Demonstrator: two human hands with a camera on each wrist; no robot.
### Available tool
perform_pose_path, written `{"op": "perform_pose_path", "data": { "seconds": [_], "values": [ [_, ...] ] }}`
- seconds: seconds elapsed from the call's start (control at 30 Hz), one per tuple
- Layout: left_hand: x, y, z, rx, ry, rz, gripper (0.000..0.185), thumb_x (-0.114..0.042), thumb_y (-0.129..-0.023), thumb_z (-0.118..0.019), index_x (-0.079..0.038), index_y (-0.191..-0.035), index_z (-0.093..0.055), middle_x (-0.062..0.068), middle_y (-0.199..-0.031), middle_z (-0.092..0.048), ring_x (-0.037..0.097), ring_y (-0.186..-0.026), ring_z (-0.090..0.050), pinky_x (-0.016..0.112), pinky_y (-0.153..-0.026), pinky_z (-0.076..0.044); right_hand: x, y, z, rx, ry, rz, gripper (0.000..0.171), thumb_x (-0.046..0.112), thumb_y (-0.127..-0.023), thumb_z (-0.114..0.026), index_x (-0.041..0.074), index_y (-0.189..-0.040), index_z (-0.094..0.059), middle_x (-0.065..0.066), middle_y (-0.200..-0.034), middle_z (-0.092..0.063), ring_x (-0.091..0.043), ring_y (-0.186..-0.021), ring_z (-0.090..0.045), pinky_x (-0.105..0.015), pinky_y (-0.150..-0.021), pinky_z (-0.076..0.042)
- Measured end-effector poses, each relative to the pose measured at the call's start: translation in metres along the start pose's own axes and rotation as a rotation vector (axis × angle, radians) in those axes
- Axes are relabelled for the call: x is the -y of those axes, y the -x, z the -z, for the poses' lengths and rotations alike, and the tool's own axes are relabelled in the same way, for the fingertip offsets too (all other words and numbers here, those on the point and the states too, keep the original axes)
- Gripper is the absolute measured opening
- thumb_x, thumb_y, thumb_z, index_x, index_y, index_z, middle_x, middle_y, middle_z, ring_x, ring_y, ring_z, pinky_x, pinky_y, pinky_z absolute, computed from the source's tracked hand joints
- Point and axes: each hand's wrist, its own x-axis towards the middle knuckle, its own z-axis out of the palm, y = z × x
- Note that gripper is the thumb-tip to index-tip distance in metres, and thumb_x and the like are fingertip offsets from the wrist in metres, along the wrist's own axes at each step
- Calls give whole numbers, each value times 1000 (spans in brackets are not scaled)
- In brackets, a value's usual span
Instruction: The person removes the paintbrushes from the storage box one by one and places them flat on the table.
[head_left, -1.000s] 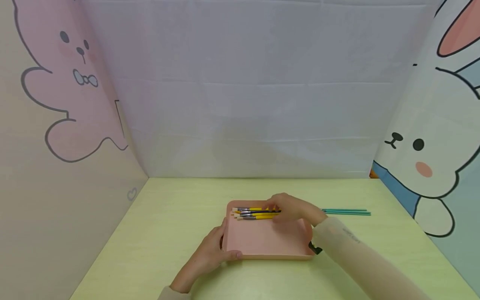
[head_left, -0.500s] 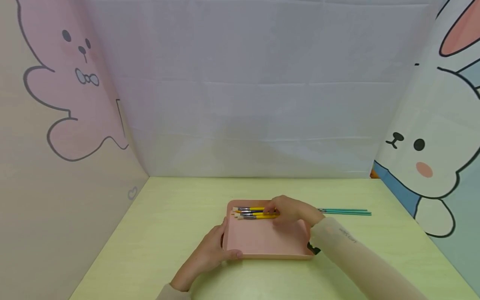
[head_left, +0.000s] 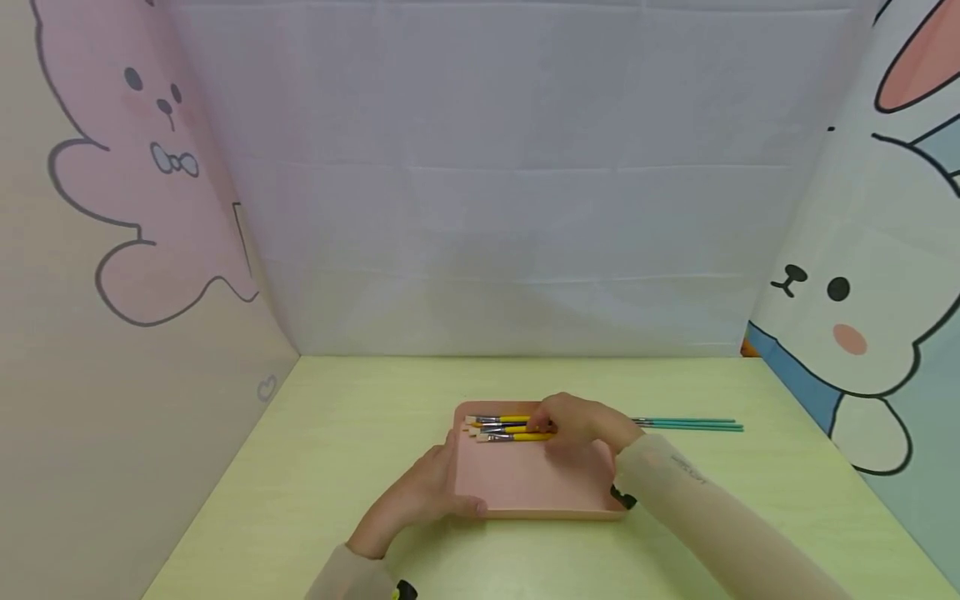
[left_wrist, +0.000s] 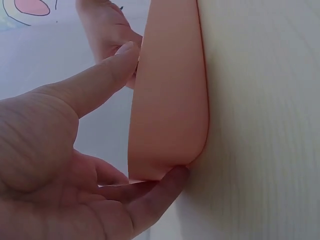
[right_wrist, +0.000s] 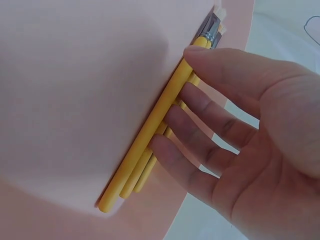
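A shallow pink tray (head_left: pixel 536 479) lies on the table, with several yellow-handled paintbrushes (head_left: pixel 498 430) along its far side, bristles to the left. My left hand (head_left: pixel 423 492) grips the tray's near left corner. In the left wrist view, its fingers bend round the corner of the tray wall (left_wrist: pixel 170 90). My right hand (head_left: pixel 573 421) reaches into the tray over the brush handles. Close up, the right thumb crosses the front yellow paintbrush (right_wrist: pixel 145 132) near its ferrule, and the fingertips touch the handles from the opposite side. A dark handle among them is mostly hidden.
Several teal-handled paintbrushes (head_left: pixel 693 424) lie to the right of the tray, their left ends partly behind my right hand. A white cloth (head_left: pixel 510 208) hangs behind the pale table (head_left: pixel 337 450). Panels printed with a bear (head_left: pixel 150 208) and a rabbit (head_left: pixel 870 317) flank it.
My right hand has drawn slightly left along the brushes. The front yellow paintbrush has shifted a little to the right. The left hand stays on the tray corner.
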Motion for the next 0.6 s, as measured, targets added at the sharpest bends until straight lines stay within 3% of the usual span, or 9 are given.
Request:
{"op": "perform_pose_path", "data": {
  "seconds": [0.13, 0.33, 0.6],
  "values": [
    [-1, -2, 3, 10, 30, -10, 124, -35, -75, -99, -1, -164, -19, 23, -147, -52, 33, -121, -53, 55, -105, -43, 3, -3, -1, 2, -4, -32, 25, 0, -94, -75, 15, -114, -79, 4, -104, -66, -18, -92, -54, -41, -86, -46],
    [-4, -2, 4, 4, -6, 12, 131, -33, -72, -101, -1, -166, -16, 25, -147, -51, 36, -126, -50, 59, -106, -42, 7, -6, -1, 11, 2, -96, 32, -4, -93, -74, 20, -112, -79, 3, -98, -64, -18, -91, -54, -43, -83, -47],
    [-1, -5, 1, 4, -56, 51, 133, -35, -71, -102, 3, -166, -16, 23, -144, -53, 32, -124, -50, 55, -105, -43, 11, -8, -3, 1, 42, -152, 35, -5, -95, -73, 27, -109, -78, 6, -97, -64, -15, -93, -55, -43, -85, -50]
  ]
}}
